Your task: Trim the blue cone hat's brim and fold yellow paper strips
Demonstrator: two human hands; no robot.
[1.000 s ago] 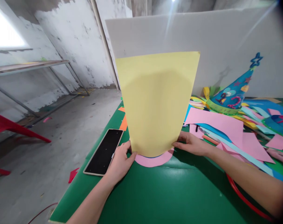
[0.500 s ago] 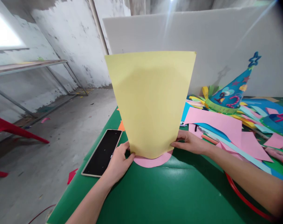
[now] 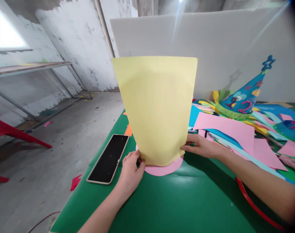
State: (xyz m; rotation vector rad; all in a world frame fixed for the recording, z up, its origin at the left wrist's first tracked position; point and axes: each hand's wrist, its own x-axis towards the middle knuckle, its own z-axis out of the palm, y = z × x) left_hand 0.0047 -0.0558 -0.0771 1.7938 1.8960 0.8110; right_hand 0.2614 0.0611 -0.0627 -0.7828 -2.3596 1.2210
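Note:
A large yellow paper sheet [image 3: 157, 106] stands upright and curved, its lower edge resting on a pink paper disc [image 3: 162, 170]. The disc lies flat on the green table [image 3: 176, 204] and shows in front of the sheet's base. My left hand [image 3: 132, 170] pinches the bottom left corner of the sheet between thumb and fingers. At the bottom right corner, my right hand [image 3: 202, 147] grips the sheet, with the thumb in front and fingers partly behind the edge. What lies behind the sheet is hidden.
A black-screened phone [image 3: 108, 158] lies left of my left hand. On the right are pink paper scraps [image 3: 225, 124], a blue cone hat [image 3: 244, 97] and a red curved strip [image 3: 256, 207]. A white board [image 3: 205, 42] stands behind; a red chair [image 3: 18, 132] is at far left.
The sheet's left bottom corner and my left hand have shifted right, uncovering the disc's left edge. The sheet's top right corner has moved left, so the sheet looks narrower.

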